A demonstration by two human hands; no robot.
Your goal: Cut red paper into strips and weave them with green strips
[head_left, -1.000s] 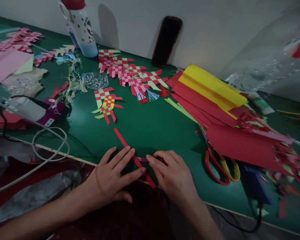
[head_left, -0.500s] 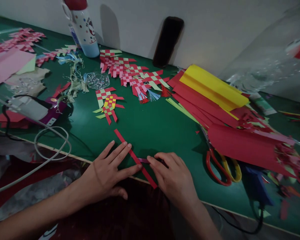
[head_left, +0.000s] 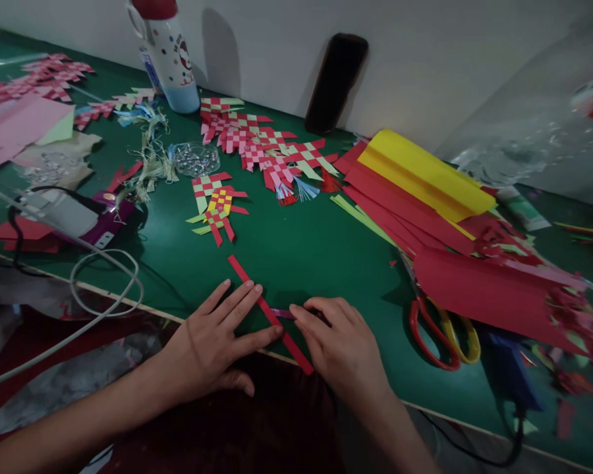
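Note:
A narrow red paper strip (head_left: 295, 352) lies slanted across the front edge of the green table, its lower end past the edge. My left hand (head_left: 207, 336) is spread flat, its fingertips pressing on the strip. My right hand (head_left: 343, 336) is closed around a slim purple tool (head_left: 282, 314), whose end meets the strip between the left fingers and thumb side. Most of that tool is hidden in my fingers, so its exact kind is unclear. Just beyond the strip lie small woven paper fish (head_left: 217, 207) in red, green and yellow.
To the right are scissors (head_left: 432, 339) with red and yellow handles, red paper sheets (head_left: 479, 296), folded yellow paper (head_left: 420, 171) and a blue corded tool (head_left: 514, 372). Behind stand a bottle (head_left: 178, 66) and a phone (head_left: 336, 82). A white cable (head_left: 138, 289) loops over the left front edge.
The view has shifted slightly. My right hand with the purple tool has moved a little left and away from me, against the strip. My left hand stays pressed in place.

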